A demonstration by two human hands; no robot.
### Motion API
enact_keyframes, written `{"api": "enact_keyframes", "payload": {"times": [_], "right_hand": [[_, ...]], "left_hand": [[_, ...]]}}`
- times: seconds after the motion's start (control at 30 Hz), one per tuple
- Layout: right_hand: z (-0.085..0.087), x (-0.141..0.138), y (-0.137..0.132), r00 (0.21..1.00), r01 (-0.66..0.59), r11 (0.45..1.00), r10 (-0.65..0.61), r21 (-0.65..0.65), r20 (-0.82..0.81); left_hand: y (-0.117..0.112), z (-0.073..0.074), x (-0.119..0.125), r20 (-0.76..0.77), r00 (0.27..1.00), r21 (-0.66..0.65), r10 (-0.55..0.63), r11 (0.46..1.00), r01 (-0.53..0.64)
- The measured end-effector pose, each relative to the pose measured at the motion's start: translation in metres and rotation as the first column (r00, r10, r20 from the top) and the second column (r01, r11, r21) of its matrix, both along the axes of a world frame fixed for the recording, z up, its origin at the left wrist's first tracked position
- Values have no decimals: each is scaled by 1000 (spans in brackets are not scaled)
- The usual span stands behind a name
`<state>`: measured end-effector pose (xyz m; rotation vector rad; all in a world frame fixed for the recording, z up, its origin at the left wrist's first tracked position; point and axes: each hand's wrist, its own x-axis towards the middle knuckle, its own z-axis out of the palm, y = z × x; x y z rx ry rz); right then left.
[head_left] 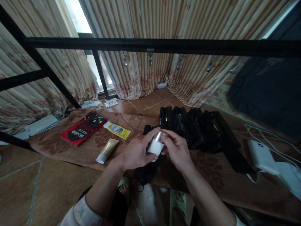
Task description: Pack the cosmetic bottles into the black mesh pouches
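Between my hands is a small white bottle [155, 148] with a shiny silver cap. My left hand [136, 151] wraps round its white body. The fingers of my right hand [176, 147] close on the silver cap end. Behind and below the bottle lies a black fabric bag [195, 127] with several compartments, its near end drooping over the edge. Left of my hands a gold tube [108, 150] with a white cap and a yellow tube [118, 130] lie on the brown cloth [138, 122].
A red and black book [83, 128] lies at the left of the cloth. On the right are a white power bank [262, 155] and white cables [270, 135]. A black metal rail [164, 44] crosses in front of the curtains [141, 18].
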<state>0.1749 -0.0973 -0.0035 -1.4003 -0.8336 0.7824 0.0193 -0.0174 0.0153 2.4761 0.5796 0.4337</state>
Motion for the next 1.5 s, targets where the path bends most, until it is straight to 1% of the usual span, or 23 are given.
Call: {"api": "enact_keyframes", "payload": {"times": [0.1, 0.27, 0.47, 0.63, 0.8, 0.97, 1.17, 1.33, 1.5], "right_hand": [[1, -1, 0, 1000, 17, 1000, -18, -5, -11], [3, 0, -2, 999, -45, 999, 45, 2, -6], [3, 0, 0, 1000, 16, 1000, -16, -19, 13], [4, 0, -1, 999, -36, 999, 36, -7, 5], [5, -1, 0, 1000, 3, 1000, -3, -13, 16], [4, 0, 0, 1000, -26, 1000, 27, -13, 16], [4, 0, 0, 1000, 11, 1000, -11, -19, 24], [6, 0, -2, 1000, -27, 1000, 27, -16, 13], [6, -1, 1, 1000, 23, 999, -24, -27, -5]], "left_hand": [[0, 0, 0, 0, 1000, 0, -1, 1000, 1], [0, -1, 0, 3, 1000, 15, 5, 1000, -5], [0, -1, 0, 15, 1000, 6, 3, 1000, -3], [0, 0, -1, 3, 1000, 14, 10, 1000, -10], [0, -1, -1, 16, 1000, 11, 15, 1000, -15], [0, -1, -1, 12, 1000, 18, 12, 1000, -12], [-1, -1, 1, 3, 1000, 42, 21, 999, -21], [-2, 0, 0, 13, 1000, 44, 18, 999, -19], [-2, 0, 1, 16, 1000, 58, 27, 998, -28]]}}
